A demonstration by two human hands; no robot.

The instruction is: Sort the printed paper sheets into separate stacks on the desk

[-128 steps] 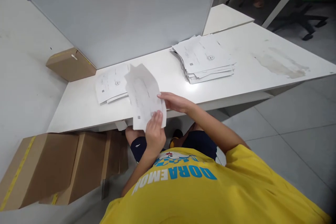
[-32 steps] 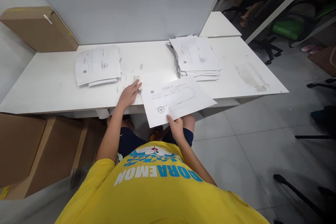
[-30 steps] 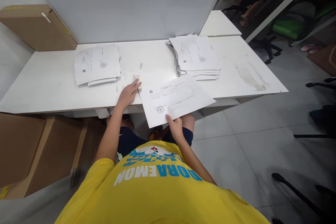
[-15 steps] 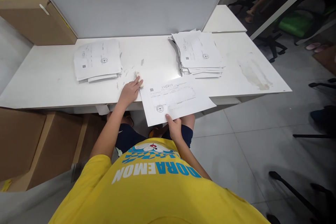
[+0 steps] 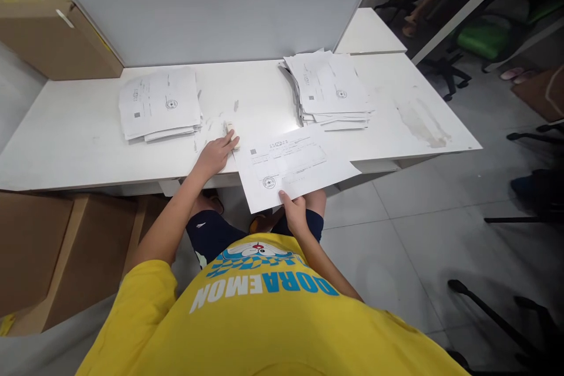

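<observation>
A printed sheet of paper (image 5: 304, 167) with a round stamp mark and a small square code reaches over the desk's front edge. Its lower edge is pinched between the thumb and fingers of my right hand (image 5: 294, 210). My left hand (image 5: 215, 155) lies at the sheet's upper left corner, its fingers over a small cream-coloured block-like object (image 5: 232, 134). That object is mostly covered, so I cannot make out its kind. To the left lies a stack of printed papers (image 5: 154, 100). Another, thicker stack of papers (image 5: 328, 85) is on the right, behind the sheet.
The white desk (image 5: 247, 79) has worn marks and ends at the right. A grey panel (image 5: 220, 6) stands along its back. Cardboard boxes (image 5: 66, 41) are at the left, on and below the desk. Chairs, one with a green seat (image 5: 482, 41), stand at the right.
The view has shifted slightly, so the desk and stacks appear a little further left. Both hands keep their places on the sheet and the small cream-coloured object.
</observation>
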